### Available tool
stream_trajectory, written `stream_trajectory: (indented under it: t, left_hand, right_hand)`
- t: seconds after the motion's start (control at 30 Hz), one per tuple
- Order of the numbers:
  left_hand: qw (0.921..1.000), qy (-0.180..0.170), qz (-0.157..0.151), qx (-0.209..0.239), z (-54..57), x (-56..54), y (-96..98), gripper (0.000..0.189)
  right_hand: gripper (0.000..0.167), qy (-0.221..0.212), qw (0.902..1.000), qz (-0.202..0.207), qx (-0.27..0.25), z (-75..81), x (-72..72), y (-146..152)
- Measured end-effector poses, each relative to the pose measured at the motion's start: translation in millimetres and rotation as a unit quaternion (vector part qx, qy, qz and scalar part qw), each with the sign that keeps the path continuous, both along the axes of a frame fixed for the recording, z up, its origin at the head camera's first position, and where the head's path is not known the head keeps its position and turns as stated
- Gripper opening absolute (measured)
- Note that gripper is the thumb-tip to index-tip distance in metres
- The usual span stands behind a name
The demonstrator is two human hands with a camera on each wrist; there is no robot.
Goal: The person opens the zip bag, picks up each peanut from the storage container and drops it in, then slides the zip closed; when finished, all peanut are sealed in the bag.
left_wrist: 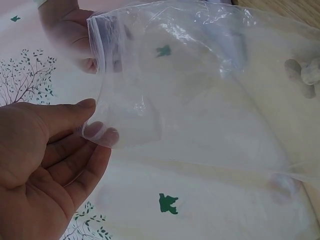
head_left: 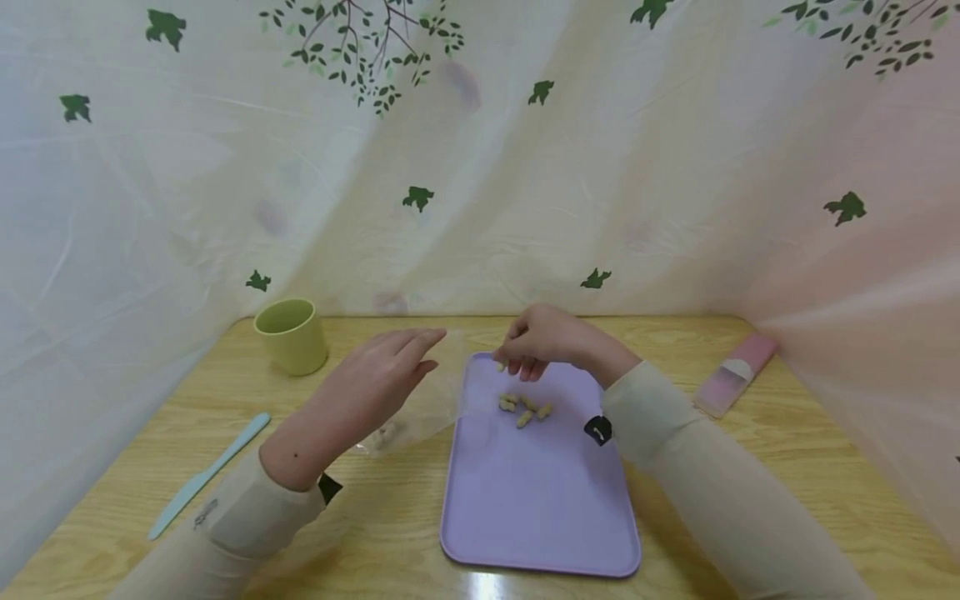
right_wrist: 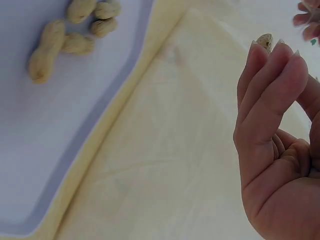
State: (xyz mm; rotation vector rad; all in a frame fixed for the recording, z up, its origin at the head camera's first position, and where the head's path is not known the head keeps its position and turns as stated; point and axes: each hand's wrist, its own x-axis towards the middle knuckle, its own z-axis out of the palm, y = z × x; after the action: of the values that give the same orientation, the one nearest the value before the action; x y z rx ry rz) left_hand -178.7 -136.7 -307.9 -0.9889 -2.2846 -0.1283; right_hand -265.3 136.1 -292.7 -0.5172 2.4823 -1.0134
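My left hand (head_left: 378,379) pinches the edge of a clear zip bag (left_wrist: 175,110) near its opening, thumb on one side and fingertips behind the film. A few peanuts (left_wrist: 310,74) lie low inside the bag, left of the tray in the head view. Over the far end of the lilac tray (head_left: 540,508), my right hand (head_left: 547,337) holds a peanut (right_wrist: 265,42) between its fingertips; only the nut's end shows in the right wrist view. Several unshelled peanuts (head_left: 524,418) lie loosely grouped on the tray's far half.
A green cup (head_left: 294,340) stands at the back left of the wooden table. Nearer on the left lies a light blue plastic knife (head_left: 206,475). A pink packet (head_left: 735,375) lies at the right. A leaf-printed sheet (head_left: 495,167) hangs behind and at both sides.
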Motion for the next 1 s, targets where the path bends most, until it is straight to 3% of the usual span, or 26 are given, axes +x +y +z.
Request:
stream_trajectory:
  t: [0.5,0.8,1.0]
  left_hand:
    - [1.0,0.0,-0.006,0.006,2.0,0.8,-0.1,0.046]
    - [0.9999,-0.001,-0.012,0.003,2.4,2.0,-0.1,0.047]
    - [0.9999,0.006,-0.013,0.005,2.1,2.0,-1.1,0.047]
  right_hand:
    - [0.027,0.001,0.9997,0.019,-0.017,19.8,28.7,-19]
    - [0.031,0.003,0.9997,0.016,-0.016,20.2,31.6,-20]
    - [0.033,0.019,0.9997,-0.006,-0.012,21.2,24.7,-10]
